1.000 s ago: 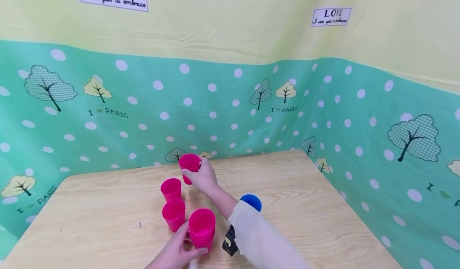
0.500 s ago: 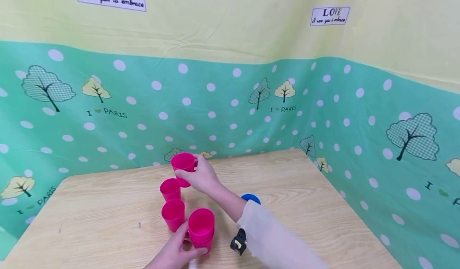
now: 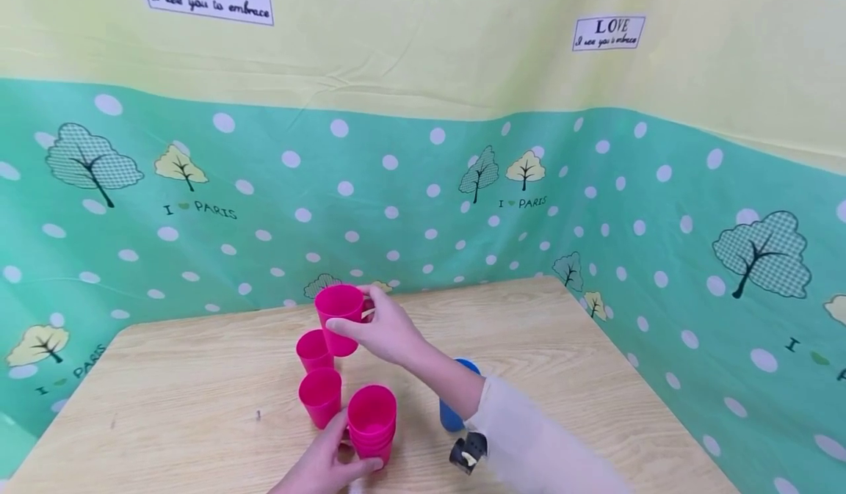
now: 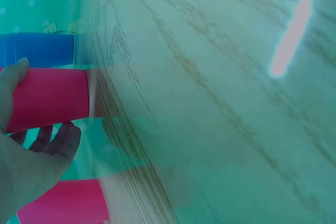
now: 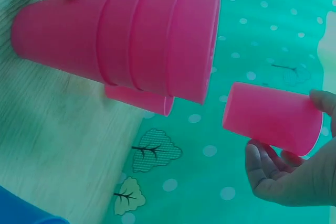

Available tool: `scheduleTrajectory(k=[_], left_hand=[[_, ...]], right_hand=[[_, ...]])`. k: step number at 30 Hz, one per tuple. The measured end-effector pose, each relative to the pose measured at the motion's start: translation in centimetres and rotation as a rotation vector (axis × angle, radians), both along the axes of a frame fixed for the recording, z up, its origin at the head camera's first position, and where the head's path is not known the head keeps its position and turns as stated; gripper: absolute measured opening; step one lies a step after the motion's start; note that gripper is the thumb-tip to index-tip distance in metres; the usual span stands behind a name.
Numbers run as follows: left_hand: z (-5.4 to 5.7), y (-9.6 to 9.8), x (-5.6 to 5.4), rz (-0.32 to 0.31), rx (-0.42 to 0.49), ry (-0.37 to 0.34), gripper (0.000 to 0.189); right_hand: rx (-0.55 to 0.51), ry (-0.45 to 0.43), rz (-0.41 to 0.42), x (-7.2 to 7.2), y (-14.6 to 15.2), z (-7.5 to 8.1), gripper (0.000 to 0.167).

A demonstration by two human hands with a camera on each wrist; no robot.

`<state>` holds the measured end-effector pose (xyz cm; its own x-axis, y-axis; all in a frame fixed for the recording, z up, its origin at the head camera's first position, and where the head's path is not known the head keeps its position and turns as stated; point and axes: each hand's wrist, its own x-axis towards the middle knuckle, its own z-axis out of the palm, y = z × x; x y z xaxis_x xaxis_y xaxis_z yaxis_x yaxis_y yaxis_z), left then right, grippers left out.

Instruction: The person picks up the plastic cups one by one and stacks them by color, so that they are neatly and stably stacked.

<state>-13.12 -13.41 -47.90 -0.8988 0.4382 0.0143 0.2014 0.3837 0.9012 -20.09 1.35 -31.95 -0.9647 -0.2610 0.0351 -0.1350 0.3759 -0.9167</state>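
Observation:
My left hand [image 3: 320, 461] grips the lower part of a stack of nested pink cups [image 3: 371, 431] standing on the table, thumb on one side and fingers on the other. Farther back, my right hand [image 3: 390, 330] holds a single pink cup [image 3: 339, 323] by its side, mouth up and raised off the table. Two more pink cups stand to the left of the stack, a nearer cup [image 3: 321, 398] and a farther cup [image 3: 314, 353], partly behind the held one. In the right wrist view the stack [image 5: 152, 35] shows several rims, and the held cup [image 5: 273, 116] hangs apart from it.
A blue cup [image 3: 451, 412] stands right of the stack, partly hidden by my right forearm. The wooden table [image 3: 198, 384] meets a green dotted cloth [image 3: 370, 200] at its back and right edges. A black strap-like device [image 3: 468, 452] sits at my right sleeve.
My right hand has brought the held cup slightly left and nearer to me, and higher. My right forearm has shifted right, exposing the blue cup's lower side. The left hand and stack stay put.

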Motion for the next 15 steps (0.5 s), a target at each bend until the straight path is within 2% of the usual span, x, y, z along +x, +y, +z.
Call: scheduleTrajectory(k=[10,15], left_hand=[[0.5,-0.1,0.0,-0.006,-0.009,-0.047,0.062],[0.6,-0.1,0.0,-0.005,-0.018,-0.033,0.06]], right_hand=[[0.026,0.027,0.084,1.3,1.0,0.9,0.055],[0.027,0.022,0.126,2.0,1.7,1.3,0.057]])
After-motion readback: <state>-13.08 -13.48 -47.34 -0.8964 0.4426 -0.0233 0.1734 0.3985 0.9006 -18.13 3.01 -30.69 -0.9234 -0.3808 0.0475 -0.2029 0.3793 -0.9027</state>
